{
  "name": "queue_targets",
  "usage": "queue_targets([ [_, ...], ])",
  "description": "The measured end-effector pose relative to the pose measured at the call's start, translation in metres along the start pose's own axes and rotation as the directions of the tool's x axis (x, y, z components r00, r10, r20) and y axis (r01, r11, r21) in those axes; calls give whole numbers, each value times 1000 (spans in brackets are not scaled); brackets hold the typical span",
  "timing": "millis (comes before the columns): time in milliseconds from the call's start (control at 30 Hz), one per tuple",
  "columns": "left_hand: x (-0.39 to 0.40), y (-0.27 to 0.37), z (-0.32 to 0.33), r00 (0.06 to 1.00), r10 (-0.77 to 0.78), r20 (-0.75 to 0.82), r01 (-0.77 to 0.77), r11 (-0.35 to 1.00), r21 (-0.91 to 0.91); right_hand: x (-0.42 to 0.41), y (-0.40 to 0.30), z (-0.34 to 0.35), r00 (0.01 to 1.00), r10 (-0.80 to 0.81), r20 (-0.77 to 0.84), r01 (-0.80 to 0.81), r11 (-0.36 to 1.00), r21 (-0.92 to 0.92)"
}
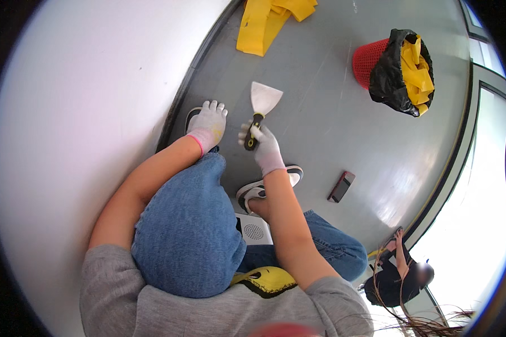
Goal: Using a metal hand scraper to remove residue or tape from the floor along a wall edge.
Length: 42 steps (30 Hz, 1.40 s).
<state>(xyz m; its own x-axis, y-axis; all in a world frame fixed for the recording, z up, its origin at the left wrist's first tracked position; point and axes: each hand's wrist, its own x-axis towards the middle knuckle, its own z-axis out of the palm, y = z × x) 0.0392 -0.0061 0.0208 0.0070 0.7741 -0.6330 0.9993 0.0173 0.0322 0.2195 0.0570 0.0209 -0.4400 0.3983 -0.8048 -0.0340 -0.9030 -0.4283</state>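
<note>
My right hand, in a whitish work glove, is closed around the black and yellow handle of a putty knife. The wide metal blade points away from me above the grey floor. My left hand, in a similar glove with a pink cuff edge, lies palm down over my left shoe with its fingers extended. It shows no tool. Beyond both hands, crumpled yellow tape lies on the floor near the wall.
A red mesh basket with a black liner holds more yellow strips. A phone lies on the floor at right. The white wall rises close on my left. A co-worker crouches at lower right. A white device sits between my legs.
</note>
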Motion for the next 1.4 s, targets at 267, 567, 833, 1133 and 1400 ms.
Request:
queue_targets([
  [267, 3, 4, 2, 999, 0, -37, 0, 1000, 19, 60, -38, 23, 998, -11, 59, 20, 990, -140],
  [567, 1, 2, 12, 999, -11, -36, 14, 997, 70, 43, -95, 70, 966, 95, 242, -248, 623, 742],
  [833, -4, 1, -9, 999, -7, 53, 6, 1000, 4, 36, -19, 11, 996, 89, 15, -84, 974, -212],
  [1133, 2, 4, 4, 999, 5, -33, -3, 998, 57, 94, -65, 68, 998, 50, 26, -35, 908, -418],
  [1400, 0, 0, 10, 998, 14, -69, -7, 996, 91, 71, -62, 65, 948, -73, 311, -133, 795, 592],
])
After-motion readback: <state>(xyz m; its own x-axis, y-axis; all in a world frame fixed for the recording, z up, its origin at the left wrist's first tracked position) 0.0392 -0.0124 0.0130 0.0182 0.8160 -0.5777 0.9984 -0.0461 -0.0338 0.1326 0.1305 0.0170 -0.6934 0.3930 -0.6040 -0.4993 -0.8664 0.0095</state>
